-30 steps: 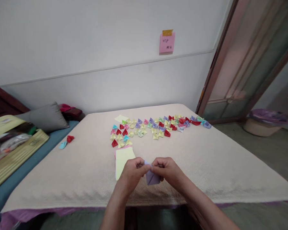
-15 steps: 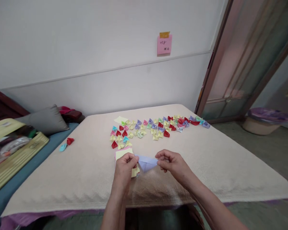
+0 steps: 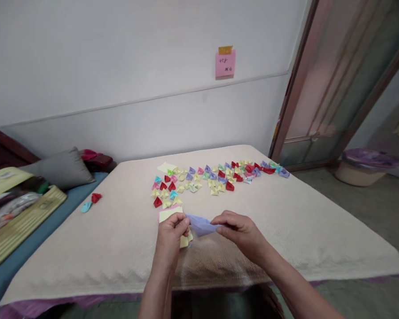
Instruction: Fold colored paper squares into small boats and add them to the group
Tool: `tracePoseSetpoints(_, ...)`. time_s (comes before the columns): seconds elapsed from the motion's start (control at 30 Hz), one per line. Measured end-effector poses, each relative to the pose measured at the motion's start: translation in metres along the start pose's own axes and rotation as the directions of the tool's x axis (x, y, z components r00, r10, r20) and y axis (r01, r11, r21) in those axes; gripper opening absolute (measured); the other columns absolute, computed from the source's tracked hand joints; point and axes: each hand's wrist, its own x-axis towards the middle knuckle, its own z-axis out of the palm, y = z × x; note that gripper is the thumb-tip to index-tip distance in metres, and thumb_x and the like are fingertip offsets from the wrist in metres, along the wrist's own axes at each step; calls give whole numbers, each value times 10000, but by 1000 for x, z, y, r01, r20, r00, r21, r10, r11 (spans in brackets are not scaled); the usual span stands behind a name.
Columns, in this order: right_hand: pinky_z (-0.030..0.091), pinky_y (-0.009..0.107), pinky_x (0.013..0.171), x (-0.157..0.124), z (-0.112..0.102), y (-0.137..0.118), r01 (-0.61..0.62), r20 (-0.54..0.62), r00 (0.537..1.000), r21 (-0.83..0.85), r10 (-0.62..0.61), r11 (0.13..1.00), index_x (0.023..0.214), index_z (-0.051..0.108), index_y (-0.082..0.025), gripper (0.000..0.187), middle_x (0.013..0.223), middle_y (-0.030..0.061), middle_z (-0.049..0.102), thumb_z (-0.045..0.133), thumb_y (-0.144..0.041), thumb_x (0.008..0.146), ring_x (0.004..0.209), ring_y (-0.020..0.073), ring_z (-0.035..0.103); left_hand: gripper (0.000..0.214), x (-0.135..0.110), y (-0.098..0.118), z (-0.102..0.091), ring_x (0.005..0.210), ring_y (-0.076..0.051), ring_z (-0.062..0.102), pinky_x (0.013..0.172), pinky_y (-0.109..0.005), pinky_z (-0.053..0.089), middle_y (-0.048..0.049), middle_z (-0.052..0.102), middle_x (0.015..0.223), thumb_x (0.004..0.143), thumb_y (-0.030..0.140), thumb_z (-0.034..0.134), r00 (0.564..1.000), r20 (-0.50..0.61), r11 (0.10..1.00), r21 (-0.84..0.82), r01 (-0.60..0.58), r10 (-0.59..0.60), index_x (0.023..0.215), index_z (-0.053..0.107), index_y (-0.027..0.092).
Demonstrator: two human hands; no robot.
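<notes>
Both of my hands pinch a folded lilac paper piece [image 3: 201, 224] just above the table. My left hand [image 3: 170, 235] grips its left tip, and my right hand [image 3: 241, 231] grips its right end. Under my left hand lies a small stack of yellow square sheets [image 3: 170, 217] with a pink edge. Farther back, several small folded paper shapes [image 3: 213, 177] in red, yellow, lilac, blue and green spread in a band across the cream-covered table [image 3: 119, 239].
A red and a blue folded piece [image 3: 91, 201] lie off the table's left side on a blue surface. A grey pillow [image 3: 61, 168] and a yellow woven box [image 3: 16, 208] sit at the left. A pink note [image 3: 225, 63] hangs on the wall. A door frame stands at the right.
The lilac paper went from hanging bunched between my close-set hands to being pulled out flat and wide. My hands moved apart and slightly away from me.
</notes>
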Motion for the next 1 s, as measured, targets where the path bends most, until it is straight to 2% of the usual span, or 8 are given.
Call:
tracePoseSetpoints(0.17,369,229,535,-3,5,0,-39,-12,999,-91,38,995,750,660,-186,72,624,-24,551,621,-127,744,559,114,505,179,-1,-1,4,456,-77,408,439,-175,336,57,454,499,712,333,619,1000,-6,996,88,-1,2,679,574,163)
tracePoseSetpoints(0.37,401,265,705,-3,6,-11,186,-27,980,-254,-200,949,705,620,-187,112,813,36,588,590,-129,796,784,157,553,151,1,-5,6,489,-94,414,469,-190,341,47,468,535,739,315,579,994,98,983,174,-58,41,687,564,174)
tracePoseSetpoints(0.5,371,307,744,-2,9,-12,226,19,972,-360,-235,905,706,598,-208,121,702,10,601,591,-177,823,739,166,539,143,-3,-3,11,529,-101,421,512,-206,343,33,478,568,751,288,571,974,225,984,158,-77,40,679,564,165)
tracePoseSetpoints(0.63,355,314,743,-2,11,-10,196,-12,976,-401,-219,895,702,588,-214,120,683,3,611,601,-163,810,716,167,539,205,-9,1,19,531,-102,409,511,-214,319,29,473,564,767,344,571,950,312,992,127,-13,-28,698,602,153)
tracePoseSetpoints(0.73,349,314,741,-2,11,-9,160,-52,978,-433,-202,887,705,581,-212,110,694,6,611,606,-162,800,722,171,535,332,-11,3,21,550,-105,414,529,-218,312,15,490,566,830,411,482,946,323,993,121,-7,-33,715,643,144)
tracePoseSetpoints(0.83,345,314,740,-2,11,-8,129,-79,980,-450,-183,884,721,582,-209,91,690,4,597,618,-149,779,718,172,526,242,-11,3,21,573,-107,432,543,-217,324,10,537,603,742,378,613,942,332,994,112,16,-52,754,664,141)
tracePoseSetpoints(0.9,350,311,734,-2,11,-7,92,-122,980,-424,-157,901,731,576,-207,94,693,2,580,633,-134,749,722,175,518,205,-11,3,22,566,-105,435,536,-216,328,16,548,604,648,310,700,947,313,994,99,48,-77,756,663,140)
tracePoseSetpoints(1.0,373,300,749,-1,13,-7,41,-191,977,-271,-96,962,752,552,-202,124,783,15,574,631,-115,713,791,181,522,185,-11,0,24,532,-95,419,513,-210,309,28,535,563,627,285,704,973,213,995,71,73,-87,733,659,141)
